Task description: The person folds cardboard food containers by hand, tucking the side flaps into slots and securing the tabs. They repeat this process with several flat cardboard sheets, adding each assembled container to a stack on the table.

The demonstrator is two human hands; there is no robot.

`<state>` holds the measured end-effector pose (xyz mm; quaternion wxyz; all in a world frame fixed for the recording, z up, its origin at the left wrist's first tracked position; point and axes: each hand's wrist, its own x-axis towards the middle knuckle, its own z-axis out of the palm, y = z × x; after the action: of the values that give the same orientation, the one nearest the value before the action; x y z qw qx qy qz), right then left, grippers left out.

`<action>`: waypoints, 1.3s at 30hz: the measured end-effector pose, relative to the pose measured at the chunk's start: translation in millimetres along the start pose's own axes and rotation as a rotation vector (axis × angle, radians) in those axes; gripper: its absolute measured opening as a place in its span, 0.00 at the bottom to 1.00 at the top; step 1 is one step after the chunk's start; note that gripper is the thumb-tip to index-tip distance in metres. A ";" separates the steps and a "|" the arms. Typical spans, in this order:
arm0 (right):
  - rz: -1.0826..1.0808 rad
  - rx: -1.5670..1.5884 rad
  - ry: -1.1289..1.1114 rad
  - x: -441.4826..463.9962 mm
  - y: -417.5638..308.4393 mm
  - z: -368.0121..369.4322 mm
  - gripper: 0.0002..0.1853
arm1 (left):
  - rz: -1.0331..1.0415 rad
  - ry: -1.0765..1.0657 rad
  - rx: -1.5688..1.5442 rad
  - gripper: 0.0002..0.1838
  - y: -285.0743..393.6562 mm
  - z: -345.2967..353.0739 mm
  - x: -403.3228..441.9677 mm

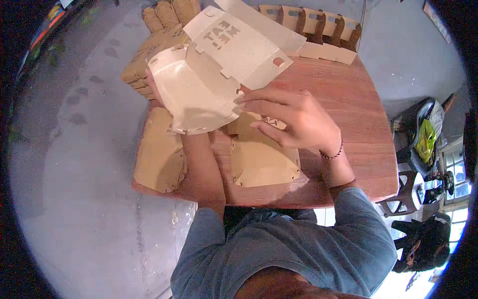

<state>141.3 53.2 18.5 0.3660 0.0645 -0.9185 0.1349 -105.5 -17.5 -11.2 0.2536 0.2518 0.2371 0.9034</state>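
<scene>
A partly folded cardboard takeaway box (194, 89) is tilted up above the table, its pale inside facing me. Its lid panel (244, 45) stands open beyond it, with lettering and an oval hole. My left hand (153, 85) supports the box from behind on the left; most of its fingers are hidden. At the right edge of the box, my right hand (298, 117) has its fingertips closed on a corner tab, with the thumb lower down. Beneath lie two brown cardboard pieces, one on the left (157, 149) and another on the right (264, 162).
The reddish wooden table (343, 114) has a rounded far end. Stacked folded cardboard boxes (154, 50) stand at the back left. A row of upright cardboard pieces (313, 30) lines the far edge. A stool (406, 194) and a yellow bag (425, 139) are off to the right.
</scene>
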 end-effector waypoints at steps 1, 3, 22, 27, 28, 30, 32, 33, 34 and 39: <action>0.026 -0.037 -0.022 0.9 -3.5 1.6 0.19 | 0.007 0.000 -0.004 0.34 0.3 0.0 -0.4; 0.062 -0.079 -0.022 0.9 -13.1 6.1 0.20 | 0.021 0.003 -0.011 0.34 -1.6 -2.4 0.6; 0.558 0.215 0.251 4.5 11.2 0.4 0.10 | -0.383 -0.388 0.228 0.29 -54.5 58.1 -43.4; 0.634 0.289 0.294 3.4 29.8 4.1 0.13 | -0.225 -0.485 0.338 0.24 -52.0 58.1 -43.7; 0.637 0.289 0.296 3.2 33.9 6.8 0.13 | -0.228 -0.487 0.339 0.24 -52.1 56.5 -42.9; 0.533 0.267 0.369 3.5 39.1 11.5 0.13 | -0.155 -0.399 0.570 0.19 -51.9 53.3 -41.9; 0.578 0.297 0.351 5.4 35.5 7.6 0.13 | 0.000 -0.451 0.629 0.17 -53.5 57.0 -45.3; 0.624 0.326 0.330 6.2 34.3 6.3 0.12 | 0.156 -0.500 0.683 0.16 -53.4 59.3 -47.3; 0.625 0.326 0.329 5.7 35.0 6.7 0.12 | 0.155 -0.499 0.683 0.16 -52.2 60.5 -49.0; 0.618 0.361 0.326 5.8 37.4 6.5 0.11 | 0.678 -0.499 1.068 0.14 -38.0 57.3 -47.8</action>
<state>124.7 86.9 10.5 0.4321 -0.1743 -0.7859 0.4066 -24.1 1.0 -4.7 -0.1555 0.6038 0.4932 0.6066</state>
